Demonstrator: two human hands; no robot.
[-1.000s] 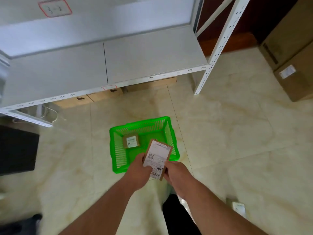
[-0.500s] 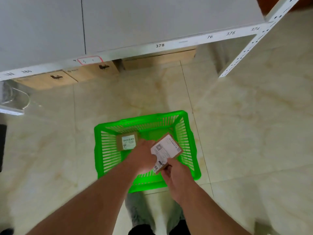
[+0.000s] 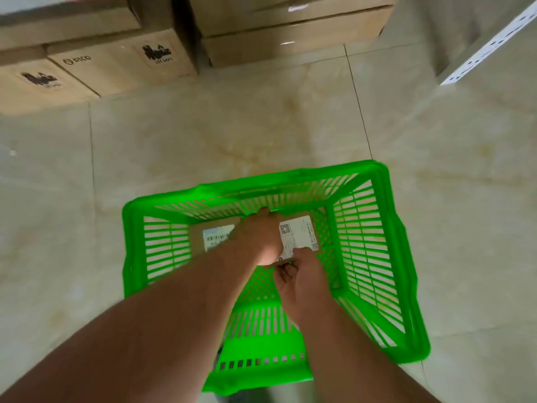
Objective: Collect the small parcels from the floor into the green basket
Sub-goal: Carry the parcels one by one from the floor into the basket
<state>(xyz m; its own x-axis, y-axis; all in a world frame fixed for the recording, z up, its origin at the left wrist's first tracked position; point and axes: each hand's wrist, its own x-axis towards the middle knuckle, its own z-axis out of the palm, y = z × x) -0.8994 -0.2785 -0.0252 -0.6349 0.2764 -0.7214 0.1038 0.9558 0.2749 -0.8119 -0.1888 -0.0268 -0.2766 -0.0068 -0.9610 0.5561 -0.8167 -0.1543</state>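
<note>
The green basket (image 3: pixel 386 257) stands on the tiled floor right below me. Both my hands reach inside it. My left hand (image 3: pixel 258 237) and my right hand (image 3: pixel 302 277) hold a small brown parcel with a white label (image 3: pixel 299 234) low against the basket's far side. A second small brown parcel with a barcode label (image 3: pixel 212 237) lies on the basket floor to the left, partly hidden by my left hand.
Brown cardboard boxes (image 3: pixel 116 62) and taped cartons (image 3: pixel 290 33) line the floor beyond the basket, under a shelf. A white perforated shelf upright (image 3: pixel 491 45) stands at the upper right. Beige floor tiles (image 3: pixel 203 141) surround the basket.
I have bent much closer to the basket. Both hands have carried the labelled parcel from above the rim down into the basket, next to the other parcel.
</note>
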